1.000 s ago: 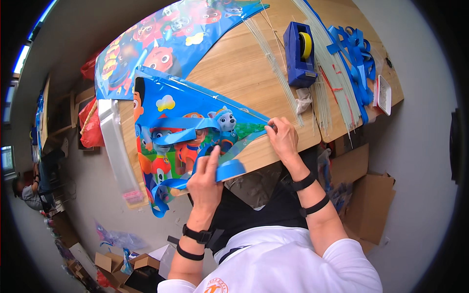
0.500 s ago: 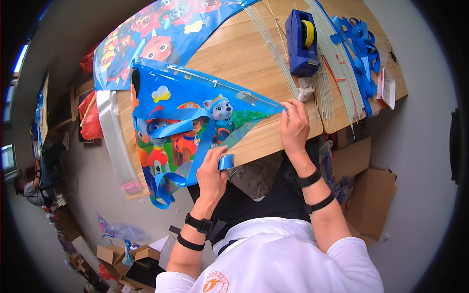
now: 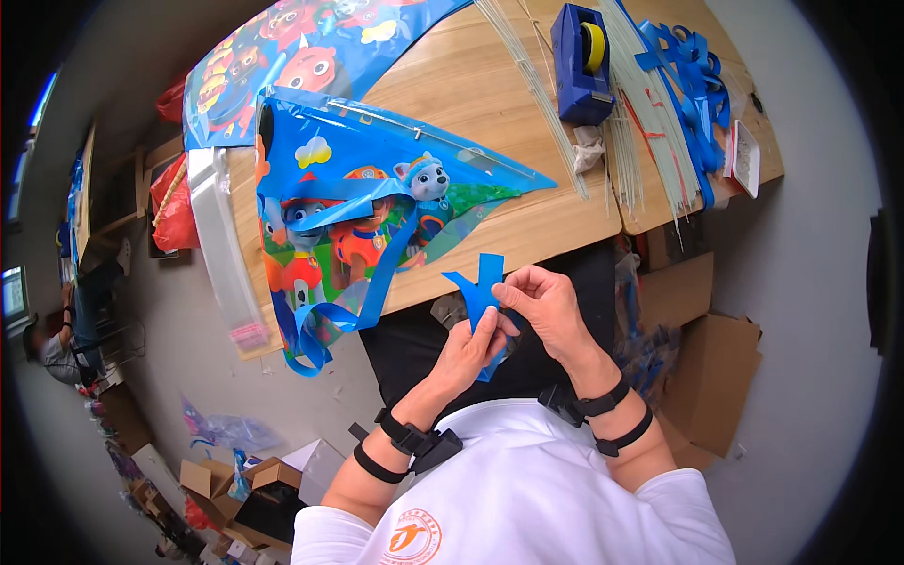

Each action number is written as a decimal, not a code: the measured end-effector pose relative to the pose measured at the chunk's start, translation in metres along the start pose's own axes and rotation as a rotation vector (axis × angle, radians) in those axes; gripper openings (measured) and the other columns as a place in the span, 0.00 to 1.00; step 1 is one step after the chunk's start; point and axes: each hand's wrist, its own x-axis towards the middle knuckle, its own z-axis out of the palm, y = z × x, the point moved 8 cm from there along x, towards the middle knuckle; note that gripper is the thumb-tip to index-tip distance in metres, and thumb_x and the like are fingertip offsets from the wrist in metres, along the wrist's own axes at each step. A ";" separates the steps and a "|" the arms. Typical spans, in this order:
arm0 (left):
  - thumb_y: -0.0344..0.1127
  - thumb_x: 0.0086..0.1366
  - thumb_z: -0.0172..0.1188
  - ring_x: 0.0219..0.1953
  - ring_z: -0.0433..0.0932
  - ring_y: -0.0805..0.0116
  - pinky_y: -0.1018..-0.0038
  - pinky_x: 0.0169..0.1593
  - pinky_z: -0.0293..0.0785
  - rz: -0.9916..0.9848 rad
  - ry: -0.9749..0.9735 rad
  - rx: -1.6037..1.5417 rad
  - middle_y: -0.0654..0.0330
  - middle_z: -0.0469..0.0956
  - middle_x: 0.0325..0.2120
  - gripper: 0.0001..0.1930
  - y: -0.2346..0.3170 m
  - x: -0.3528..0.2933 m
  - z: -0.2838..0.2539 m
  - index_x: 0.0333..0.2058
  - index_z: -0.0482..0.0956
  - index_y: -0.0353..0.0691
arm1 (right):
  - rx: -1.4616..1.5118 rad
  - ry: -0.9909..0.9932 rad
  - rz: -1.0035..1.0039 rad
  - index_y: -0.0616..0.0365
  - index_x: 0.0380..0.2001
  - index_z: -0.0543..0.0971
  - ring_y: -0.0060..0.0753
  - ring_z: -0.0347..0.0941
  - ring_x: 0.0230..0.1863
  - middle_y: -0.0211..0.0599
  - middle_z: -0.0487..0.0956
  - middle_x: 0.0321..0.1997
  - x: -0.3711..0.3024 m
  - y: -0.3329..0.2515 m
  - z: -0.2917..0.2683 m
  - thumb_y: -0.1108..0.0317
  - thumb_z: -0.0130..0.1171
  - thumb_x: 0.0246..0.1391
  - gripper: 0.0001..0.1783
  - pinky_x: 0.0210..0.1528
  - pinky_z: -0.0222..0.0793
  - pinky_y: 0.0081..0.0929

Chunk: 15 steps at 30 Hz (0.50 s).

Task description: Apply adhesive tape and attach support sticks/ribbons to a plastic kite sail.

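Both hands had been drawn back off the kite (image 3: 377, 207). Just below its table (image 3: 527, 221) edge, a blue ribbon strip (image 3: 480, 287) was pinched by the left hand (image 3: 471, 350) and right hand (image 3: 546, 306), apparently being folded; pressing the fold flat seemed needed next.

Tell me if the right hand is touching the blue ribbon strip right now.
Touching. The head view shows the right hand pinching the blue ribbon strip with its fingertips, while the left hand grips the strip from below.
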 end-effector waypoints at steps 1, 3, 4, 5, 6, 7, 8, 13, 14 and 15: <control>0.51 0.75 0.40 0.19 0.58 0.83 0.82 0.23 0.54 -0.011 -0.007 -0.003 0.71 0.63 0.16 0.24 0.000 -0.003 0.001 0.34 0.78 0.37 | -0.050 0.069 -0.050 0.65 0.35 0.79 0.14 0.70 0.24 0.29 0.78 0.25 0.001 -0.005 -0.005 0.66 0.63 0.57 0.11 0.27 0.65 0.14; 0.49 0.75 0.41 0.19 0.58 0.83 0.82 0.24 0.54 0.020 -0.005 0.014 0.72 0.63 0.16 0.23 0.001 -0.006 0.003 0.35 0.78 0.37 | -0.101 0.134 -0.102 0.65 0.35 0.79 0.13 0.69 0.23 0.28 0.78 0.24 -0.002 -0.009 -0.006 0.70 0.65 0.54 0.09 0.26 0.65 0.14; 0.48 0.74 0.42 0.19 0.58 0.83 0.81 0.24 0.55 0.048 -0.004 0.031 0.72 0.63 0.16 0.21 0.003 -0.007 0.004 0.35 0.78 0.38 | -0.070 0.140 -0.102 0.65 0.34 0.79 0.13 0.69 0.24 0.29 0.78 0.24 -0.003 -0.009 -0.004 0.70 0.65 0.55 0.09 0.26 0.65 0.14; 0.48 0.74 0.43 0.19 0.58 0.84 0.83 0.24 0.53 0.072 -0.016 0.022 0.71 0.63 0.18 0.20 0.003 -0.009 0.004 0.36 0.78 0.37 | -0.040 0.147 -0.102 0.65 0.34 0.79 0.14 0.69 0.24 0.29 0.78 0.25 -0.005 -0.009 -0.003 0.70 0.64 0.55 0.09 0.27 0.66 0.14; 0.48 0.74 0.43 0.19 0.58 0.84 0.83 0.24 0.53 0.078 -0.018 0.022 0.71 0.63 0.18 0.20 0.004 -0.009 0.003 0.36 0.78 0.37 | -0.012 0.156 -0.105 0.65 0.34 0.79 0.14 0.69 0.24 0.29 0.79 0.25 -0.006 -0.010 -0.003 0.70 0.63 0.56 0.08 0.27 0.66 0.14; 0.46 0.74 0.43 0.20 0.59 0.83 0.81 0.24 0.55 0.072 0.021 0.069 0.71 0.63 0.17 0.19 0.004 -0.009 0.000 0.36 0.78 0.38 | -0.017 0.157 -0.110 0.65 0.34 0.79 0.14 0.69 0.24 0.29 0.79 0.25 -0.008 -0.010 -0.003 0.70 0.63 0.56 0.08 0.27 0.66 0.14; 0.44 0.74 0.44 0.21 0.60 0.82 0.80 0.25 0.56 0.065 0.059 0.116 0.70 0.64 0.17 0.18 0.004 -0.009 -0.004 0.36 0.79 0.38 | 0.078 0.088 -0.142 0.64 0.35 0.79 0.15 0.70 0.26 0.31 0.79 0.28 -0.011 -0.009 0.001 0.72 0.62 0.56 0.06 0.29 0.67 0.15; 0.33 0.70 0.51 0.23 0.64 0.80 0.79 0.27 0.61 0.211 0.147 0.206 0.68 0.67 0.19 0.09 0.027 -0.012 -0.005 0.40 0.79 0.36 | -0.022 -0.040 -0.545 0.62 0.35 0.79 0.24 0.75 0.41 0.38 0.79 0.41 -0.031 -0.030 0.000 0.83 0.57 0.55 0.07 0.43 0.73 0.20; 0.33 0.70 0.51 0.23 0.64 0.80 0.79 0.27 0.61 0.209 0.143 0.204 0.68 0.67 0.19 0.09 0.028 -0.011 -0.003 0.40 0.79 0.36 | -0.024 -0.035 -0.543 0.62 0.35 0.79 0.24 0.75 0.41 0.38 0.79 0.41 -0.033 -0.033 -0.004 0.83 0.57 0.55 0.07 0.43 0.73 0.20; 0.35 0.71 0.51 0.24 0.64 0.80 0.81 0.29 0.62 0.260 0.141 0.218 0.68 0.68 0.21 0.10 0.035 -0.012 0.001 0.42 0.78 0.37 | -0.086 -0.026 -0.598 0.63 0.35 0.79 0.26 0.76 0.42 0.38 0.79 0.40 -0.037 -0.038 -0.006 0.83 0.57 0.55 0.06 0.44 0.73 0.20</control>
